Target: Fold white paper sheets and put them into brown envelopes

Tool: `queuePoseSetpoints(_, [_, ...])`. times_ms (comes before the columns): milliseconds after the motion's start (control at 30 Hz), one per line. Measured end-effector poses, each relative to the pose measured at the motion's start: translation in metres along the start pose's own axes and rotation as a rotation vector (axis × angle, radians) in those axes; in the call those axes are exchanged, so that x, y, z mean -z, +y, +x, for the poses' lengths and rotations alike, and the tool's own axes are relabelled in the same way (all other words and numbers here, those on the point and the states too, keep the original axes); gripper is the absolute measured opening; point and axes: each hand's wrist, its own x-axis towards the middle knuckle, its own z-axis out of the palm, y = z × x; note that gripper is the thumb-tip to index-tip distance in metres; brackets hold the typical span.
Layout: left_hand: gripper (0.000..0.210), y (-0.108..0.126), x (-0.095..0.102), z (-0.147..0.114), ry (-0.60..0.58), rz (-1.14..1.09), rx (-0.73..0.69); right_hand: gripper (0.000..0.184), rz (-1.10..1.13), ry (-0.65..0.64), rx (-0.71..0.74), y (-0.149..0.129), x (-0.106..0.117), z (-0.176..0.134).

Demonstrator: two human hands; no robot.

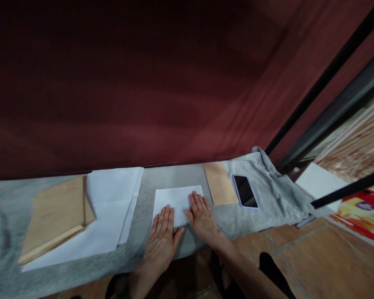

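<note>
white paper (176, 197) lies flat on the grey cloth (157, 176), beneath two open, flattened hands that grasp nothing: left hand (162, 236) at its seven o'clock, right hand (203, 216) at four. brown paper (221, 185) rests at two, the smartphone (245, 191) at three; larger white sheets (112, 207) at nine, partly under folded kraft paper (56, 214).

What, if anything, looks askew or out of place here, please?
The cloth is bunched at its right end, past the phone, but flatter mid-length. At left, the brown paper lies askew across the white sheets. Nothing looks spilled.
</note>
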Motion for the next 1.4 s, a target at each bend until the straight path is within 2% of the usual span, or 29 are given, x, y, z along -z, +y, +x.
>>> queuePoseSetpoints(333, [0.082,-0.026,0.0,0.011,-0.033,0.032,0.17,0.063,-0.014,0.045,-0.051,0.003,-0.001,-0.005])
queuePoseSetpoints(533, [0.07,-0.02,0.008,0.025,-0.084,-0.024,0.005,0.062,-0.027,0.025,-0.083,0.0,0.001,-0.004])
queuePoseSetpoints(800, [0.066,-0.02,0.004,0.022,-0.135,0.03,0.0,0.062,-0.008,-0.002,-0.115,-0.003,0.001,-0.003])
queuePoseSetpoints(1000, [0.061,-0.016,0.014,0.026,-0.136,0.029,-0.013,0.061,0.03,-0.046,-0.143,-0.007,0.012,-0.001])
queuePoseSetpoints(1167, [0.059,-0.01,0.026,0.029,-0.148,0.004,0.033,0.062,0.052,-0.115,-0.169,-0.01,0.025,0.001])
queuePoseSetpoints(1400, [0.058,-0.014,0.023,0.03,-0.167,0.018,0.033,0.064,0.107,-0.125,-0.189,-0.01,0.027,0.003])
